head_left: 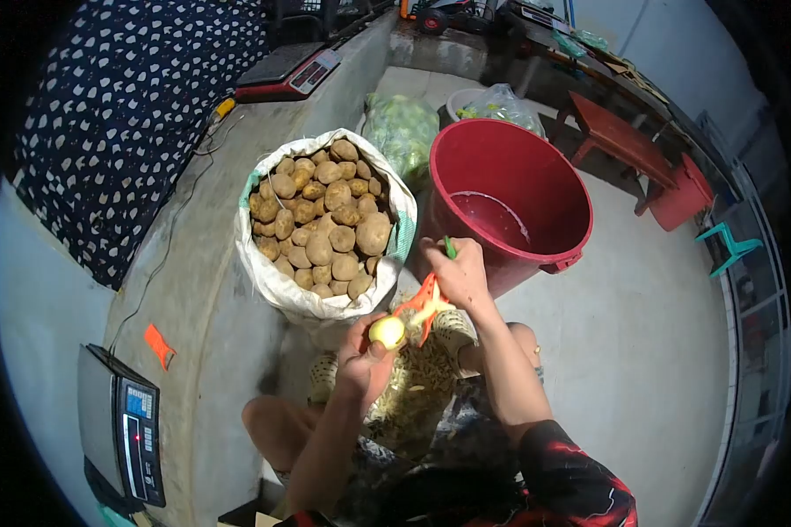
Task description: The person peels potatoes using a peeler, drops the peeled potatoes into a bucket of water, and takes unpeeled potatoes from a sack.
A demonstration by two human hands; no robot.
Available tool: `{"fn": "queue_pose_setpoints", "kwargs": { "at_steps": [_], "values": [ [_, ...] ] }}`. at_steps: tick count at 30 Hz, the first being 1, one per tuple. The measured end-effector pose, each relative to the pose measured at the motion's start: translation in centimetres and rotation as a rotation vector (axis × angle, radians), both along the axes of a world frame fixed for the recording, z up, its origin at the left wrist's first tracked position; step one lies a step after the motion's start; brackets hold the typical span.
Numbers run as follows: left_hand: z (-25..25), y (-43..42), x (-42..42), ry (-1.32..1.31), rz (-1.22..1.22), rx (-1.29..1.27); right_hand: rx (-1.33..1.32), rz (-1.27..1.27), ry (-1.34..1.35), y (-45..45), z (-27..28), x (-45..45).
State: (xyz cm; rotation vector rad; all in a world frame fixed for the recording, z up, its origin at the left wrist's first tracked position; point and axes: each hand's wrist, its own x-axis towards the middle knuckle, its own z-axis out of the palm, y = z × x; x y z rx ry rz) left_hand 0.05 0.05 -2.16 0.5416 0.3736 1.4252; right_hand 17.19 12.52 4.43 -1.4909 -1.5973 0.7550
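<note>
My left hand point(360, 356) holds a yellow, peeled-looking potato point(387, 332) between its fingers. Just to the right, my right hand point(457, 268) is closed round a peeler point(426, 307) with an orange head and a green end showing above the fist. A pale strip of peel hangs at the peeler's head, close to the potato. Below both hands, peelings point(409, 386) lie heaped on the floor between my feet. A white sack point(277, 294) full of unpeeled potatoes point(321, 220) stands ahead of my left hand. Beyond my right hand is a large red bin point(510, 189).
Behind the sack stands a bag of green produce point(402, 132). A scale point(136, 430) and an orange object point(159, 345) rest at left; another scale point(290, 72) sits on the ledge farther back. A red bench point(620, 140) and green stool point(728, 246) are at right.
</note>
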Motion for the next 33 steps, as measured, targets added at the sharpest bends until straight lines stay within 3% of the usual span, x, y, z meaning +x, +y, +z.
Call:
{"fn": "queue_pose_setpoints", "kwargs": {
  "at_steps": [2, 3, 6, 8, 10, 13, 14, 16, 18, 23, 26, 28, 31, 33],
  "values": [
    [0.1, -0.1, 0.2, -0.049, 0.013, -0.033, 0.4, 0.039, -0.199, -1.2, 1.1, -0.8],
    [0.5, -0.1, 0.3, -0.04, 0.008, -0.049, 0.393, 0.042, -0.195, -0.9, 0.4, -0.8],
    [0.1, -0.1, 0.5, -0.067, -0.002, -0.028, 0.344, -0.043, -0.197, 0.5, -0.8, 0.0],
    [0.0, -0.2, 0.2, -0.132, 0.001, -0.045, -0.048, -0.079, 0.066, 0.8, -1.0, 0.3],
    [0.2, -0.1, 0.2, -0.12, -0.01, -0.044, -0.096, -0.035, 0.087, -0.8, 1.0, -0.3],
    [0.0, -0.4, 0.3, -0.09, -0.025, -0.054, 0.509, -0.014, -0.196, -1.9, 1.7, -1.0],
    [-0.5, -0.3, 0.4, -0.123, 0.026, -0.098, 0.508, -0.017, -0.192, -0.9, 0.2, -0.6],
    [-0.6, -0.2, 0.4, -0.159, 0.075, -0.131, 0.241, -0.142, -0.109, 0.9, -1.0, 0.3],
    [-0.3, -0.1, -0.1, -0.341, -0.044, -0.143, 0.111, -0.15, 0.016, 0.8, -0.5, 0.9],
    [0.4, 0.2, -0.3, -0.288, -0.03, -0.148, 0.159, -0.106, -0.009, 0.6, -0.3, 0.9],
    [0.3, 0.6, -0.8, -0.094, 0.053, -0.052, 0.082, -0.094, 0.177, 1.0, -1.5, 1.1],
    [0.0, 0.6, -1.2, 0.082, 0.092, 0.015, 0.052, -0.08, 0.166, 0.9, -1.0, 1.2],
    [0.5, 0.6, -1.5, 0.049, 0.062, 0.038, 0.038, -0.048, 0.066, 0.8, -1.1, 1.0],
    [1.4, 0.6, -1.6, 0.096, 0.082, 0.041, 0.287, -0.059, -0.144, 0.8, -1.3, 0.7]
  ]
}}
